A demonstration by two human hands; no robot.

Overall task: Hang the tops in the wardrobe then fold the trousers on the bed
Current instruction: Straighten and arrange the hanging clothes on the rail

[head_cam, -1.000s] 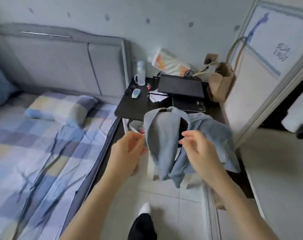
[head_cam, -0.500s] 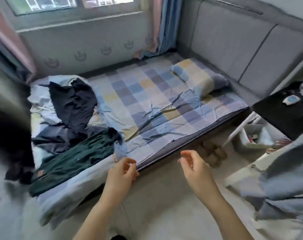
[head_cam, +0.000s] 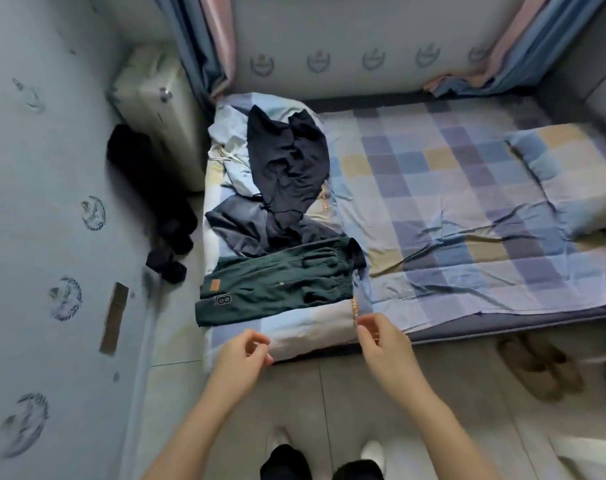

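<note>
The dark green trousers (head_cam: pixel 277 285) lay flat across the foot end of the bed (head_cam: pixel 450 216), waistband toward three o'clock, leg ends reaching the mattress's nine o'clock edge, a tan patch and a figure 8 showing near that edge. Just beyond them at twelve o'clock a grey-blue garment (head_cam: pixel 239 226) lay crumpled, partly under a black garment (head_cam: pixel 287 164) that spread farther toward the wall; both touched or overlapped one another, and the grey-blue one met the trousers' upper edge. From the trousers toward three o'clock the checked sheet (head_cam: pixel 468 188) ran open and wrinkled as far as the pillow (head_cam: pixel 568 174). The near edge of the mattress ran just past the hands. The left hand (head_cam: pixel 242 358) hovered at six o'clock from the trousers, over the bed's near corner, fingers loosely curled and holding nothing. The right hand (head_cam: pixel 381 341) hung at about five o'clock from the waistband, thumb and forefinger close together at the folded blanket's (head_cam: pixel 305 323) orange-trimmed edge; whether they pinched it could not be told. Bare tiled floor (head_cam: pixel 329 403) lay between the person's feet and the bed, with a pair of brown slippers (head_cam: pixel 537 365) by the bed's edge at four o'clock.
</note>
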